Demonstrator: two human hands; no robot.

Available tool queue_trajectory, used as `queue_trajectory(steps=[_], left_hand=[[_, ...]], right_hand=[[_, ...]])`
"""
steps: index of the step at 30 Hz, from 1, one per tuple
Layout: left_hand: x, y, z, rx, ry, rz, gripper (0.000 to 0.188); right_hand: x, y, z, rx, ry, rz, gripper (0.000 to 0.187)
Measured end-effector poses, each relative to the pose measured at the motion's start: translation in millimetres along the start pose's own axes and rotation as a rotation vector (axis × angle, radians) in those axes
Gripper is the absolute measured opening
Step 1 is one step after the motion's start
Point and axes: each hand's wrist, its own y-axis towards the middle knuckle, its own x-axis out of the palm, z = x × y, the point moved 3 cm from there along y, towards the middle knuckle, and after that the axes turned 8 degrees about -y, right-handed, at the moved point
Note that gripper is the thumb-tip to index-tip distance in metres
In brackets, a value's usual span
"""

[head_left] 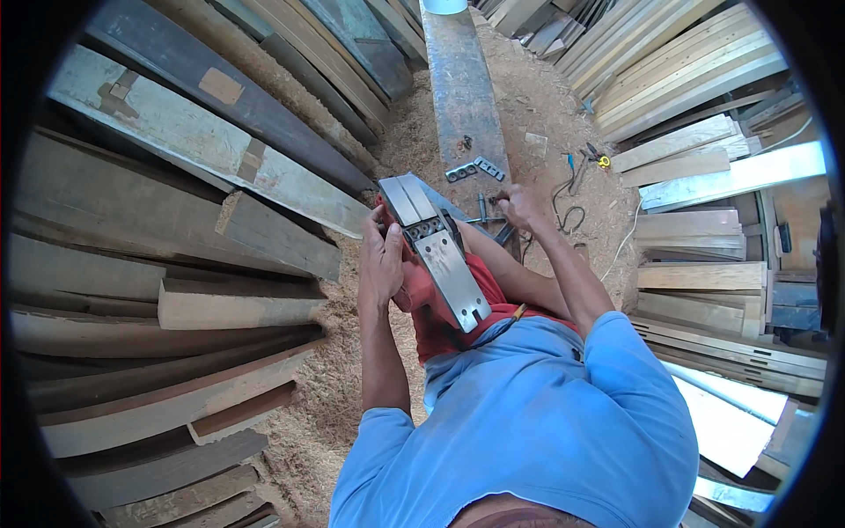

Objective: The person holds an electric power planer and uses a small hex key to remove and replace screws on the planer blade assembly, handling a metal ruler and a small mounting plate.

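1. The person is sitting in the sawdust with an electric hand planer (436,246) flipped sole-up across their lap, red body underneath and the two grey sole plates facing the camera. So the planer is resting on the thighs, not on the bench.

2. The left hand (380,264) is wrapping around the left side of the planer at the cutter drum area, its grip pressing against the body to steady it.

3. The right hand (521,209) is reaching forward past the nose of the planer, fingers curling around something thin and dark, looks like a small tool or key (498,201), right at the near end of the long plank bench (462,97). I can't quite tell what it is.

4. Going by what's lying out, the blade job looks about midway: two small metal plates with holes (473,169) are sitting loose on the bench, along with a few small dark bits (463,141) that could be screws. The drum slot (429,229) is looking open, with bolt heads showing.

5. Still to go, I'd guess: whatever's coming off or going back on the drum, then the plates and screws. Nothing's looking buttoned up yet.

6. Around them: stacked boards (176,264) to the left, more timber (704,290) to the right, a cable (568,207) trailing on the floor.
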Motion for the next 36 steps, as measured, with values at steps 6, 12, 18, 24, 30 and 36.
queue_trajectory(steps=[6,12,18,24,30,36], left_hand=[[3,-1,6,-0.040,-0.040,-0.007,0.057],[5,-1,10,0.031,0.009,0.025,0.060],[-2,-15,9,0.217,0.222,0.221,0.045],[23,-44,46,0.348,0.482,0.109,0.027],[30,-61,71,0.226,0.730,0.110,0.036],[36,-60,48,0.195,0.644,0.120,0.051]], right_hand=[[40,-6,20,0.150,0.002,0.041,0.024],[28,-15,8,0.130,-0.022,0.076,0.031],[-59,-46,-103,-0.074,0.223,0.080,0.033],[-87,-70,-183,-0.346,0.217,-0.022,0.031],[-66,-75,-186,-0.302,0.086,-0.081,0.036],[-59,-80,-186,-0.326,0.152,0.002,0.035]])
